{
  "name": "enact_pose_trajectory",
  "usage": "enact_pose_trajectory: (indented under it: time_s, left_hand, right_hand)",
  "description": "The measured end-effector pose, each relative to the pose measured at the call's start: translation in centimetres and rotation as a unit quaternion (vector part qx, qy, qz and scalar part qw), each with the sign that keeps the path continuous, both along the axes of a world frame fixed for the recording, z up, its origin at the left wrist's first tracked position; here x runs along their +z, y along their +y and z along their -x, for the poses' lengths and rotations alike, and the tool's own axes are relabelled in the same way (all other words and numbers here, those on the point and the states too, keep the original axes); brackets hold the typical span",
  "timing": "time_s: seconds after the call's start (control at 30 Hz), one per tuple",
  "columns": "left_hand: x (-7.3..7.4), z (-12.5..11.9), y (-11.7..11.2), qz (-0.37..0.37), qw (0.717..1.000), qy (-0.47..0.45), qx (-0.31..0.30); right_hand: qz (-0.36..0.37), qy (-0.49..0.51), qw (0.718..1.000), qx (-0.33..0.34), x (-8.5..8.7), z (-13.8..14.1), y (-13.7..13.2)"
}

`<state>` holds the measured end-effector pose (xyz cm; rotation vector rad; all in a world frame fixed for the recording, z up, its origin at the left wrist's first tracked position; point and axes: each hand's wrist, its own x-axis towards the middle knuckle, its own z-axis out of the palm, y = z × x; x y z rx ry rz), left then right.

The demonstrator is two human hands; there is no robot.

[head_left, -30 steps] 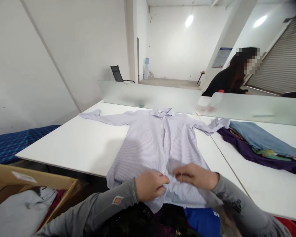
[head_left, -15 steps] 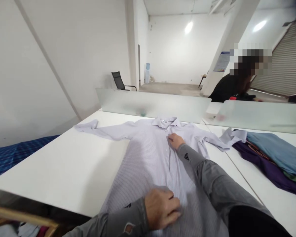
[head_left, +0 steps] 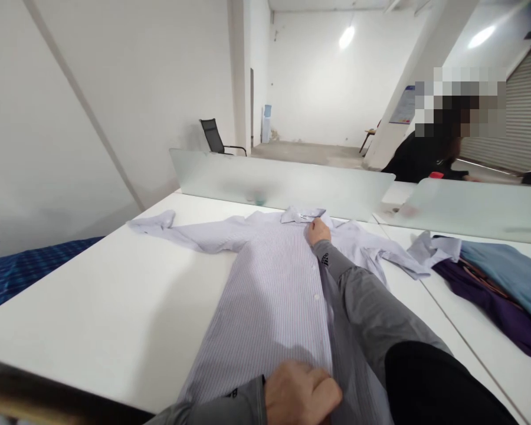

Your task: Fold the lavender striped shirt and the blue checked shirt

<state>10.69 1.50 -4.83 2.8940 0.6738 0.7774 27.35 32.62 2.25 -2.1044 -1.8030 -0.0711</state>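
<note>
Lavender pinstriped woven shirt, frame centre: likely light, limp; grip by buttoned front edge. Right hand pinches it near collar; left hand, bottom centre, curled, grip unclear.

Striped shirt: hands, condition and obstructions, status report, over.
Right hand just below collar, left hand much lower down; grips unclear. Striped shirt spread on white table. In the way: right forearm across it, one cuff meeting folded clothes.
</note>
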Motion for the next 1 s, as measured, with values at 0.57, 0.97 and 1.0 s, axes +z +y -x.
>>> enact_pose_trajectory:
  time_s: [0.57,0.97,1.0]
  left_hand:
    - [-2.4,-2.2,0.3,-0.092,0.994,-0.042,0.042]
    - [3.6,0.8,0.5,0.017,0.999,0.027,0.025]
    - [3.6,0.7,0.4,0.016,0.999,0.031,0.026]
  right_hand:
    - [0.012,-0.017,0.997,0.075,-2.3,-2.3,1.1]
    - [0.047,-0.063,0.965,0.251,-2.0,-1.9,-9.2]
    - [0.056,-0.067,0.962,0.258,-2.1,-1.9,-10.4]
